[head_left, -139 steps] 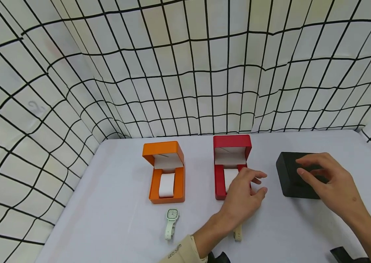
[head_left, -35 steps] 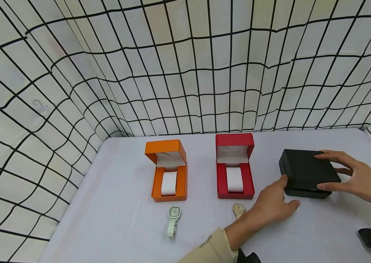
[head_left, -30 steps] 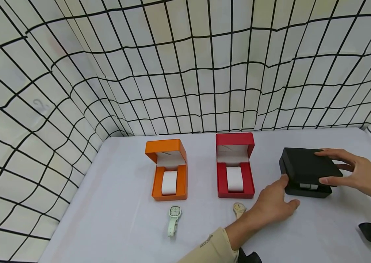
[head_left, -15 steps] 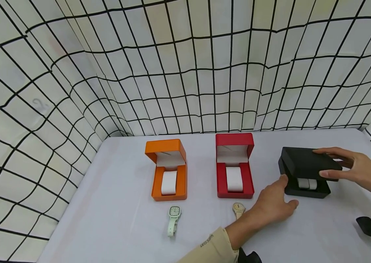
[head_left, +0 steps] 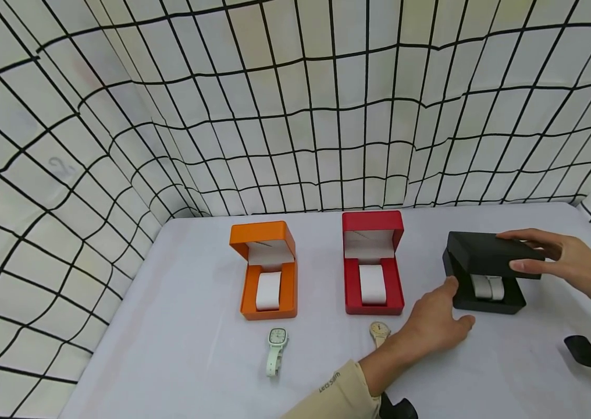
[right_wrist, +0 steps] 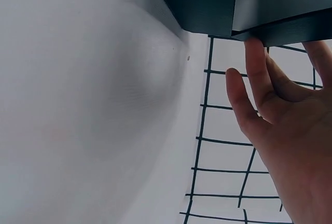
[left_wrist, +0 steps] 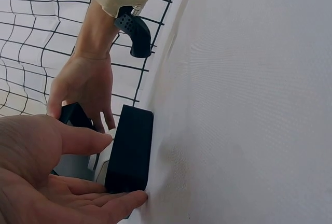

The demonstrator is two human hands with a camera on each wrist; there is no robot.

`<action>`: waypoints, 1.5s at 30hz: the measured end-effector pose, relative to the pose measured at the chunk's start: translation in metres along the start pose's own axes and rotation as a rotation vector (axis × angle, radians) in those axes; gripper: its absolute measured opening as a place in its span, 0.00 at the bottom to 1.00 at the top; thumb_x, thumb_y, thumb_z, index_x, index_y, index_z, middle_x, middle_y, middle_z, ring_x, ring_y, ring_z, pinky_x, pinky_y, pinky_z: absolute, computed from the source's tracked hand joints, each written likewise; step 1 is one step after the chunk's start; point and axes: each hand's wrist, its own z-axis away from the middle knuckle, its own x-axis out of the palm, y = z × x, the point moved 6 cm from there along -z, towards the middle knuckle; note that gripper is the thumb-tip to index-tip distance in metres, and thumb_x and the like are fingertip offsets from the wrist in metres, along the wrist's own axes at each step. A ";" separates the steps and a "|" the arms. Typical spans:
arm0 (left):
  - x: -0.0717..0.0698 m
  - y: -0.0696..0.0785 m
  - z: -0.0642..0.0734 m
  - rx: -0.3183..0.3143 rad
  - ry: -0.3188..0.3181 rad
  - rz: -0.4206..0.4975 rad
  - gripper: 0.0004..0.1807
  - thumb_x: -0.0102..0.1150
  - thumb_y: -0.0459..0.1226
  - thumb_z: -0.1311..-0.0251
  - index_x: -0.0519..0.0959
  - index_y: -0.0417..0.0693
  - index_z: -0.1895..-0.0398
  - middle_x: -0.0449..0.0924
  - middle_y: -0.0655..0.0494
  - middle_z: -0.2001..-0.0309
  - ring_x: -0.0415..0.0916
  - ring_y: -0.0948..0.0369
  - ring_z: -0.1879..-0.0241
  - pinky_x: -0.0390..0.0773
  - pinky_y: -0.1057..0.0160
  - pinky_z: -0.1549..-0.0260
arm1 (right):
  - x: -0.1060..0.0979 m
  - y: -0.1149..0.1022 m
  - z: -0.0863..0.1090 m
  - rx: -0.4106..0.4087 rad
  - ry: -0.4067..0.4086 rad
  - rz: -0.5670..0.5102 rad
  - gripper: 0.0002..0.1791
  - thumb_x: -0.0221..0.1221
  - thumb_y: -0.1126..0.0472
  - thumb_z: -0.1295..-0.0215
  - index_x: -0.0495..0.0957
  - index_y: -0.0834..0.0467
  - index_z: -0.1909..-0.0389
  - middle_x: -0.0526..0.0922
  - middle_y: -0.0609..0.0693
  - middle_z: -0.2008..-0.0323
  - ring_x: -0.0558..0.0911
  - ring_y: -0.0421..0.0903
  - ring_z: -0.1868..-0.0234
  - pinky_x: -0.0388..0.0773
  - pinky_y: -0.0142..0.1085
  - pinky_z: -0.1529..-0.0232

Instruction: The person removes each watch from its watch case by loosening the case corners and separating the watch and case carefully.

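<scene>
At the right of the head view, my right hand (head_left: 570,265) grips the lid of a black watch box (head_left: 494,256), thumb at its front edge and fingers over the back. The lid stands partly raised. Inside shows a white cushion (head_left: 484,287) with a pale band round it. My left hand (head_left: 434,320) rests its straight fingers against the box's left side, thumb apart; the left wrist view shows these fingers along the black base (left_wrist: 130,149). In the right wrist view, the right hand's fingertips touch the lid's edge (right_wrist: 290,29).
A red watch box (head_left: 350,285) and an orange watch box (head_left: 287,291) stand with lids up, each holding a white cushion. A mint-green watch (head_left: 276,352) lies before the orange box. A cream watch (head_left: 379,331) is partly hidden by the left forearm. Black grid netting (head_left: 337,110) borders the white table.
Both hands moved to the black box earlier. Since about a second ago, the right hand has lifted the lid, uncovering more of the white cushion. The left hand has stayed at the box's left side.
</scene>
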 end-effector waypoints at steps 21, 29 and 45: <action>0.000 0.002 0.001 0.031 0.050 -0.031 0.37 0.66 0.43 0.32 0.65 0.47 0.22 0.68 0.61 0.23 0.70 0.67 0.27 0.76 0.70 0.34 | -0.010 0.002 -0.015 0.039 -0.046 -0.079 0.36 0.44 0.38 0.22 0.64 0.57 0.23 0.67 0.59 0.26 0.55 0.77 0.28 0.45 0.85 0.38; 0.000 0.002 0.001 0.034 0.052 -0.018 0.38 0.66 0.42 0.32 0.65 0.47 0.21 0.68 0.61 0.23 0.70 0.67 0.26 0.76 0.70 0.34 | -0.012 -0.002 -0.020 0.161 -0.101 -0.098 0.48 0.39 0.33 0.22 0.46 0.66 0.18 0.55 0.81 0.25 0.57 0.82 0.29 0.46 0.82 0.35; 0.002 0.001 0.001 0.044 0.041 -0.016 0.37 0.65 0.41 0.30 0.64 0.45 0.21 0.66 0.60 0.22 0.67 0.65 0.24 0.74 0.69 0.31 | -0.005 -0.004 -0.022 0.138 -0.098 -0.148 0.48 0.35 0.36 0.19 0.46 0.74 0.20 0.51 0.79 0.23 0.55 0.75 0.28 0.63 0.71 0.34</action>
